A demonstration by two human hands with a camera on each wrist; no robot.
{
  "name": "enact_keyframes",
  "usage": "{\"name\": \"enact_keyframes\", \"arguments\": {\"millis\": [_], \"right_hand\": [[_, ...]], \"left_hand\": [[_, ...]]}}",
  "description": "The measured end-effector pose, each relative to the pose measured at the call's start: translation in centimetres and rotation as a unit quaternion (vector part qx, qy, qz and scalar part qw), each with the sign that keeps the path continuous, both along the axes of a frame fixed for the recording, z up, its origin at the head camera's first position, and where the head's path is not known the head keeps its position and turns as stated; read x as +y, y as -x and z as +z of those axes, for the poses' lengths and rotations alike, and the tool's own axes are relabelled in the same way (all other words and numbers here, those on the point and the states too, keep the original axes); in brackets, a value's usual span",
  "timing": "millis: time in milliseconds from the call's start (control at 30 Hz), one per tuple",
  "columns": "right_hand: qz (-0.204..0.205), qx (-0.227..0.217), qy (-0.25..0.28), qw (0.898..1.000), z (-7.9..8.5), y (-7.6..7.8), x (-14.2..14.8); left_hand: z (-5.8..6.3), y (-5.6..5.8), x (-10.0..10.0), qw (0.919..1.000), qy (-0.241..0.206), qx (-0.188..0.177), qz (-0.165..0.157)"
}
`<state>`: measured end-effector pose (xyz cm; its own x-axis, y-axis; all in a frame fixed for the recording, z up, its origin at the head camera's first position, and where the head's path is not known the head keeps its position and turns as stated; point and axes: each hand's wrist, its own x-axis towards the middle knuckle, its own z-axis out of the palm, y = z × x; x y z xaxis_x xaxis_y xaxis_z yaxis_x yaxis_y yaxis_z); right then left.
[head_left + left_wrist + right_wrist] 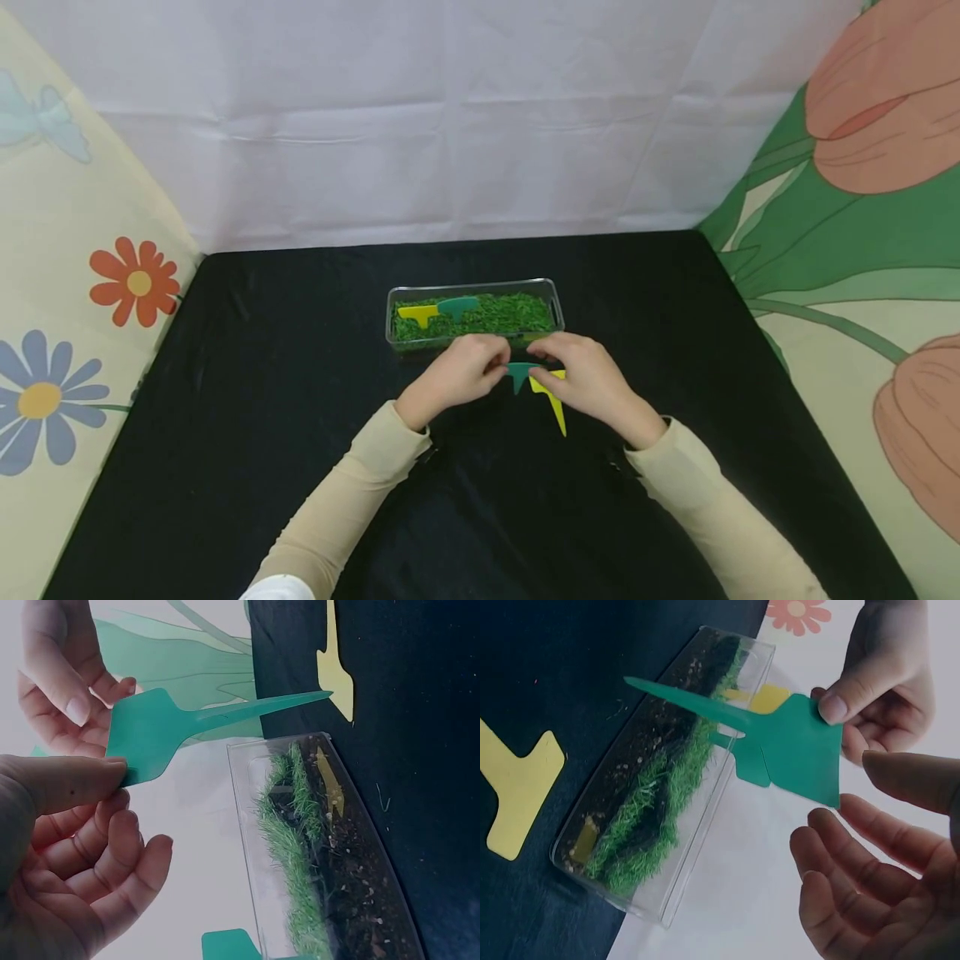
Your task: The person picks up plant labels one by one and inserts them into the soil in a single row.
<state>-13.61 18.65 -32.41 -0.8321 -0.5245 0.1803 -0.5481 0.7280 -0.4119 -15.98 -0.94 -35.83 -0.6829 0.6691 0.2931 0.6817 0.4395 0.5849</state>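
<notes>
My left hand (459, 372) pinches a green T-shaped plant label (150, 731) by one corner of its wide head, between thumb and index finger. The label's pointed stem reaches away from the palm. My right hand (592, 379) is close to the label's other corner, its thumb and fingers spread apart and relaxed. Whether a fingertip touches that corner I cannot tell. A yellow plant label (557, 408) lies on the black cloth below the right hand. Just beyond both hands is a clear plastic box (558, 304) with grass and dark soil.
In the grass (510, 312), a yellow label (417, 313) and a green label (457, 307) stand side by side toward the left. Black cloth (262, 400) covers the table. A white cloth backdrop (450, 150) hangs behind, with flower-printed panels at both sides.
</notes>
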Motion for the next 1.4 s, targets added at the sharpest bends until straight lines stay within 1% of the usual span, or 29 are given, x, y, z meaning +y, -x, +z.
{"name": "enact_keyframes", "arguments": {"millis": [300, 733, 967, 1100, 1233, 1400], "right_hand": [[0.02, 0.007, -0.025, 0.999, -0.3, 0.3, -1.0], [0.012, -0.01, -0.038, 0.999, -0.8, 0.6, -1.4], [0.009, 0.0, -0.033, 0.999, -0.7, 0.7, -1.2], [0.008, 0.006, -0.033, 0.999, -0.5, 0.8, -1.1], [0.009, 0.011, -0.036, 0.999, -0.3, 0.9, -1.1], [0.008, 0.015, -0.034, 0.999, 0.0, 1.1, -1.2]], "left_hand": [[0.1, 0.0, 0.0, 1.0, 0.001, 0.002, 0.0], [0.3, -0.1, -0.1, 1.0, 0.0, 0.004, 0.004], [0.1, -0.4, -0.7, 0.9997, 0.003, -0.005, 0.022], [-0.4, -0.6, -1.4, 0.9991, 0.003, -0.008, 0.04], [-1.3, -0.8, -2.0, 0.9984, -0.006, -0.009, 0.056], [-2.4, -1.3, -2.9, 0.9972, -0.02, -0.023, 0.067]]}}
